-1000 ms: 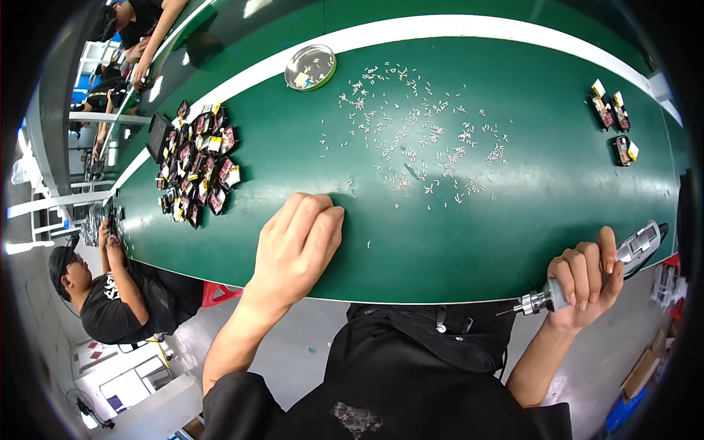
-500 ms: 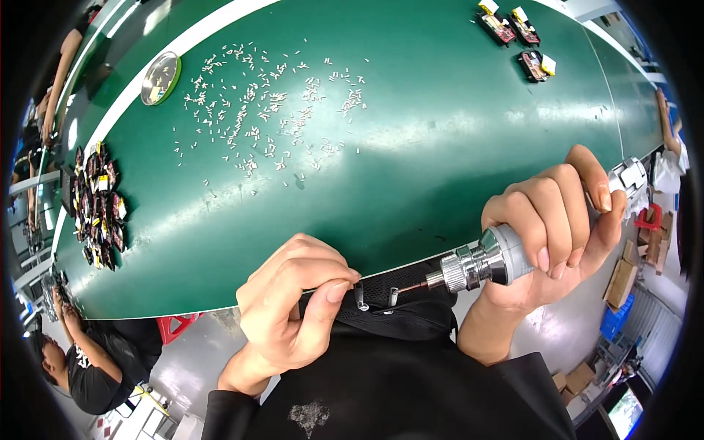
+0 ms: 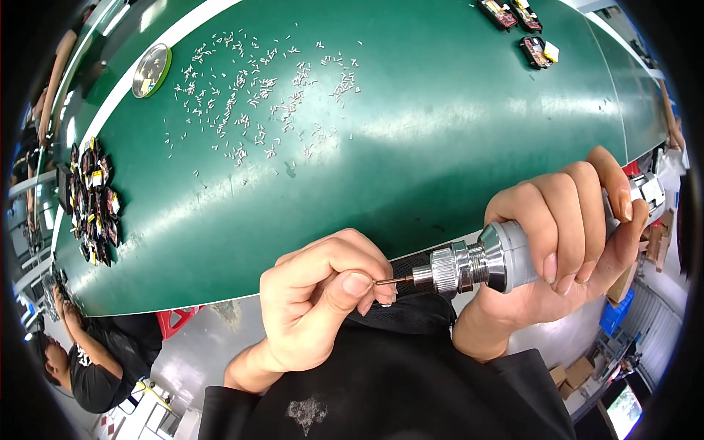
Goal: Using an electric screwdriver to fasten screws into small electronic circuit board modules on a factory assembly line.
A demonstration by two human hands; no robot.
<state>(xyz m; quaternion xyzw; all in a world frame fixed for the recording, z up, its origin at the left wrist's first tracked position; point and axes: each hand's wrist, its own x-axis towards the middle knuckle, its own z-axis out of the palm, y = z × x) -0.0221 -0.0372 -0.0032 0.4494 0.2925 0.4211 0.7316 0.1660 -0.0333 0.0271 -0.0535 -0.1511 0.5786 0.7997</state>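
My right hand (image 3: 561, 227) wraps around a grey and silver electric screwdriver (image 3: 506, 257), held roughly level with its bit (image 3: 396, 280) pointing left. At the tip of that bit, my left hand (image 3: 315, 293) is closed in a pinch of thumb and forefinger. Whatever those fingertips hold, if anything, is too small or hidden to make out. Both hands are above my lap, by the near edge of the green table (image 3: 440, 176). Across its far left part lie many tiny pale slivers (image 3: 264, 92), possibly screws, scattered loosely.
A round green-rimmed dish (image 3: 152, 70) stands at the far left. Black units with yellow and white tags (image 3: 95, 205) are heaped at the left edge; a few similar ones (image 3: 539, 51) lie far right. Another person (image 3: 95, 359) works at the left. Cardboard boxes (image 3: 579, 372) stand lower right.
My left hand has moved right, so its pinched fingertips now meet the screwdriver's bit. The screwdriver has shifted slightly. The whole view has tilted a little, moving the table items up and left.
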